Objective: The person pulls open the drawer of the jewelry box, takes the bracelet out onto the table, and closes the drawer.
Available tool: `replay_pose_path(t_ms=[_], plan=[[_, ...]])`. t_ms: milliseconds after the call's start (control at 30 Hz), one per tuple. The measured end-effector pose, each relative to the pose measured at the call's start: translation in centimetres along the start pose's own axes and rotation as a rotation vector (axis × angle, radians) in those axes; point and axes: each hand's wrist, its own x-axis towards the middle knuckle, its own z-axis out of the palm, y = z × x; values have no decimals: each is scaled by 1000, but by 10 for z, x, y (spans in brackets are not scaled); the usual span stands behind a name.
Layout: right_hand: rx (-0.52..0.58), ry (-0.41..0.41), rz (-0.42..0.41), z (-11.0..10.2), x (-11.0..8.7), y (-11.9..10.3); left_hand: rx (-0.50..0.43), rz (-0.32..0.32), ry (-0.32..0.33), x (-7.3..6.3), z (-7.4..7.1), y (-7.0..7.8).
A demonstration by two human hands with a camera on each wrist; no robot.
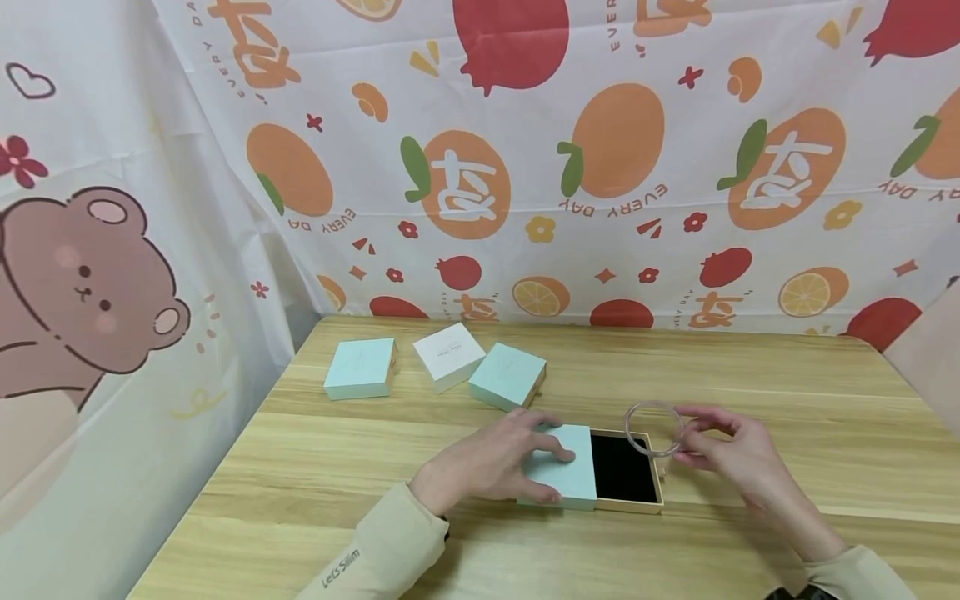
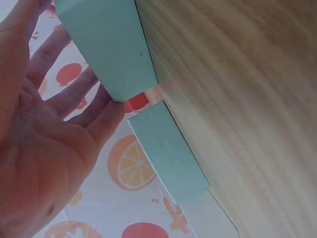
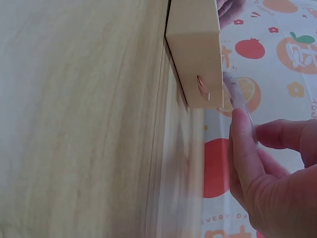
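Note:
My left hand [image 1: 498, 458] lies spread across a mint-green box sleeve [image 1: 573, 471], its index fingertip on the top and its thumb along the near edge. Out of the sleeve's right side sticks a cream drawer [image 1: 626, 506] with a black lining [image 1: 622, 467]. A thin, see-through bangle [image 1: 628, 429] is pinched between the thumb and fingers of my right hand [image 1: 738, 458]. It is tilted up and overlaps the drawer's right end in the head view. In the right wrist view a small ribbon pull tab [image 3: 203, 88] sits on the drawer's end.
Behind the left hand stand a mint-green box [image 1: 510, 372] and a white box [image 1: 448, 350], close together. Another mint-green box [image 1: 362, 364] is farther left. They all sit on a wooden table [image 1: 300, 500], with a fruit-print cloth [image 1: 540, 250] hanging along its back.

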Motion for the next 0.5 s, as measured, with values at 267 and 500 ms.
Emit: replay_pose_path(t_ms=[267,500], plan=[[53,11,14,-7,4,1,10,2,6,0,0,1],[114,30,46,-14,8,3,15,-1,9,0,0,1]])
